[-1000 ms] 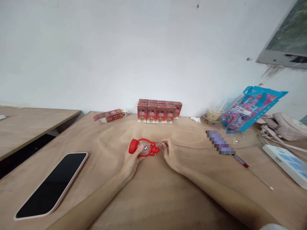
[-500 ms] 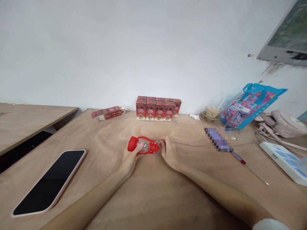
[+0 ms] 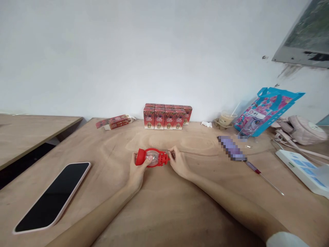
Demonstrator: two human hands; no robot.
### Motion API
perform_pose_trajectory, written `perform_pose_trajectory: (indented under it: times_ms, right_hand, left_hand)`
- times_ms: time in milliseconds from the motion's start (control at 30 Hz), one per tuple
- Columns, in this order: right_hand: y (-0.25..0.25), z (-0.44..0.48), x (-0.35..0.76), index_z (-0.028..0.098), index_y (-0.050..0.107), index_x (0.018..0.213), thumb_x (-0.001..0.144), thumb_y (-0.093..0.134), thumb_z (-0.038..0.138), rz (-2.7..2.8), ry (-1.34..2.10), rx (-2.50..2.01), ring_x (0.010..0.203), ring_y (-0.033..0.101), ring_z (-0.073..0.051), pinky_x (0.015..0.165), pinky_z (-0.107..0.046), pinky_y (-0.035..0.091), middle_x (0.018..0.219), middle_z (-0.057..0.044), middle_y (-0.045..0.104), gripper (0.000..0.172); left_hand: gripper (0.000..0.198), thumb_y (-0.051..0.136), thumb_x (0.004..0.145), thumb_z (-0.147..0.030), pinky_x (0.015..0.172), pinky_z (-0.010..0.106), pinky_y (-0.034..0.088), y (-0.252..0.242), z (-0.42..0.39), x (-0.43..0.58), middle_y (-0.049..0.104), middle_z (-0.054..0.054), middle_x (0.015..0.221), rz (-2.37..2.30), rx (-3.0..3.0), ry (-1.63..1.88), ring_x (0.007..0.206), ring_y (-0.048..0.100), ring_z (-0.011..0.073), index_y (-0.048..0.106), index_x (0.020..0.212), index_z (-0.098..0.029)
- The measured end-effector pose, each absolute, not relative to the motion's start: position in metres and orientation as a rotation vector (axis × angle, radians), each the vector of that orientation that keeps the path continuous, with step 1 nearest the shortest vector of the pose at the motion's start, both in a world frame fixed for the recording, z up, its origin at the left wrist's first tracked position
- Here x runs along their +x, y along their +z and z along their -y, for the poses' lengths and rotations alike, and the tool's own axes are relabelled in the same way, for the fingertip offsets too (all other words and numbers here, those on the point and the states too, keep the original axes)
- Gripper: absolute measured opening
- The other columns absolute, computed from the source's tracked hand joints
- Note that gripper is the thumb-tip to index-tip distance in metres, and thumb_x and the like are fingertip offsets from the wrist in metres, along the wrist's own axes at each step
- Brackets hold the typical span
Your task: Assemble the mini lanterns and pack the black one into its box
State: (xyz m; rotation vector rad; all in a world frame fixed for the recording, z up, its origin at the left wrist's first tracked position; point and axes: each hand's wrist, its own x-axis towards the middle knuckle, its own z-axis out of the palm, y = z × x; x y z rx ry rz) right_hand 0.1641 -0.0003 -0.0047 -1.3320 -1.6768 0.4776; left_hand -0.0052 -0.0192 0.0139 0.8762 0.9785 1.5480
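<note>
A small red lantern (image 3: pixel 162 158) with a clear middle lies on its side just above the wooden table. My left hand (image 3: pixel 137 171) is closed around its wide base, the thumb resting on the clear part. At the lantern's pointed top is my right hand (image 3: pixel 178 162), its thumb and forefinger pinched together. A thin metal wire seems to be between those fingertips, though it is very small and partly hidden.
Several red boxes (image 3: pixel 164 118) stand by the wall, with an opened box (image 3: pixel 115 121) to their left. A phone (image 3: pixel 53 197) lies at left. To the right are a drink cup (image 3: pixel 226 118), screwdriver (image 3: pixel 267 181), blue bag (image 3: pixel 269 108) and power strip (image 3: pixel 300 171).
The lantern has turned slightly in my left hand. My right fingertips have come nearer the lantern's tip, and less of the metal wire shows. The whole view has shifted a little.
</note>
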Motion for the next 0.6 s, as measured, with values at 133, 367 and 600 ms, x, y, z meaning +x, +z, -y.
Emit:
perform_pose_trajectory:
  times_ms: [133, 367, 600]
  right_hand:
    - [-0.008, -0.005, 0.167, 0.021, 0.046, 0.073, 0.081, 0.043, 0.027, 1.648, 0.627, -1.332, 0.052, 0.055, -0.015, 0.049, -0.023, 0.038, 0.059, 0.001, 0.056, 0.011]
    - [0.000, -0.012, 0.178, 0.020, 0.048, 0.079, 0.084, 0.041, 0.030, 1.522, 0.553, -1.324, 0.059, 0.057, -0.014, 0.057, -0.026, 0.045, 0.066, 0.000, 0.059, 0.013]
    - [0.020, 0.032, 0.173, 0.023, 0.058, 0.096, 0.085, 0.047, 0.024, 2.095, 0.043, -0.704, 0.084, 0.061, -0.016, 0.077, -0.032, 0.049, 0.095, -0.006, 0.064, 0.016]
  left_hand:
    - [0.047, 0.079, 0.054, -0.034, 0.069, 0.027, 0.051, 0.018, 0.020, -0.004, 0.060, -0.002, 0.080, -0.963, 0.845, 1.472, 0.072, 0.059, 0.0126, 0.049, 0.087, -0.018]
    - [0.043, 0.079, 0.056, -0.028, 0.078, 0.029, 0.050, 0.015, 0.017, -0.005, 0.061, -0.002, 0.085, -0.914, 0.781, 1.484, 0.081, 0.060, 0.0133, 0.048, 0.085, -0.018]
    - [0.038, 0.074, 0.064, -0.037, 0.087, 0.032, 0.048, 0.017, 0.010, -0.007, 0.064, 0.000, 0.093, -0.929, 0.638, 1.556, 0.094, 0.061, 0.0161, 0.052, 0.090, -0.021]
